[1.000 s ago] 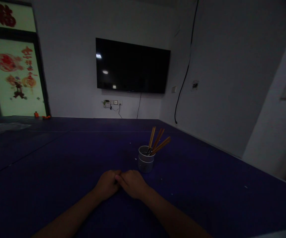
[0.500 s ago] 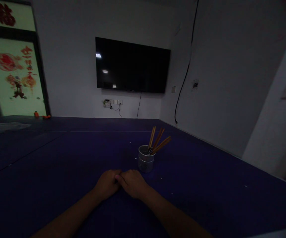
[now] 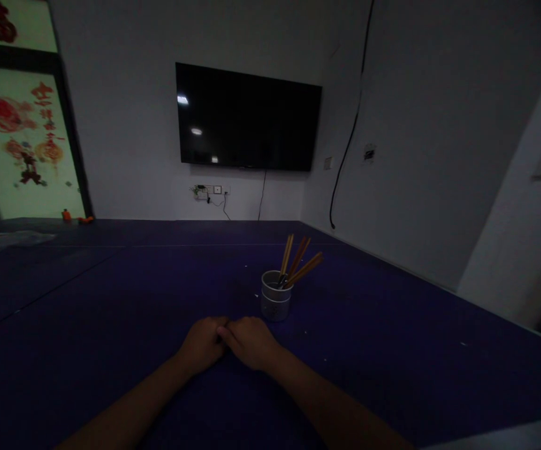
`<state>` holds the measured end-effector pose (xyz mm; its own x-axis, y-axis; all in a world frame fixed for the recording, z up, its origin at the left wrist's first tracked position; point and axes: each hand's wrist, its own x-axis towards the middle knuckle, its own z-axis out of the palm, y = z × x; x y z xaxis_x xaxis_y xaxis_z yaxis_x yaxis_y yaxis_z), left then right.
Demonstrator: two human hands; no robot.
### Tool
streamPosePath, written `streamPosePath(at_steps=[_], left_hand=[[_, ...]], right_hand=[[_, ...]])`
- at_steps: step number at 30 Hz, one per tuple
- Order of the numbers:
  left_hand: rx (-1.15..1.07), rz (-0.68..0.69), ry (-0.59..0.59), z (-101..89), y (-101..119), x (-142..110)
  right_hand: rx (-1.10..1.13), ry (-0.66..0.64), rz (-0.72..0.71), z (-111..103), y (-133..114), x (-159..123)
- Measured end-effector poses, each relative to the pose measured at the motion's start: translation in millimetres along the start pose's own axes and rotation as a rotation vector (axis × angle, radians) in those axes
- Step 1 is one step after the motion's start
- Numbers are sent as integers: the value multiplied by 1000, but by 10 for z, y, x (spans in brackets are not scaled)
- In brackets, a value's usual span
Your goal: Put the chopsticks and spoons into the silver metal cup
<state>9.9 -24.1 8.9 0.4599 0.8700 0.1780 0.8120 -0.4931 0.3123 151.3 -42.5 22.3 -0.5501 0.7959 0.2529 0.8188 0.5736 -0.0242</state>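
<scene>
My left hand (image 3: 205,344) and my right hand (image 3: 250,342) rest together low on the dark blue tabletop (image 3: 167,294), touching at the knuckles. Both are closed, the fingers curled under and mostly hidden. The thumb of my right hand lies across against my left hand. No object shows in either of them. Just beyond my right hand stands an upright grey metal cup (image 3: 275,306). Several wooden chopsticks (image 3: 304,269) lean out of it to the right, and something darker sits lower inside that I cannot make out.
Small white specks lie around the cup. Clear plastic sheeting (image 3: 12,242) and small orange things (image 3: 67,215) sit at the far left. A television (image 3: 249,119) hangs on the far wall, and a black cable (image 3: 355,122) runs down the right wall.
The view has tilted and shifted slightly, so the room appears a little higher and more to the left. The hands and the cup keep their places on the table.
</scene>
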Motion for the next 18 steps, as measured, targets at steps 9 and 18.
streamPosePath(at_steps=[9, 18], left_hand=[[-19, -27, 58, -9, 9, 9], [-6, -12, 68, 0, 29, 2]], right_hand=[[51, 100, 78, -13, -17, 1], [82, 271, 216, -44, 34, 7]])
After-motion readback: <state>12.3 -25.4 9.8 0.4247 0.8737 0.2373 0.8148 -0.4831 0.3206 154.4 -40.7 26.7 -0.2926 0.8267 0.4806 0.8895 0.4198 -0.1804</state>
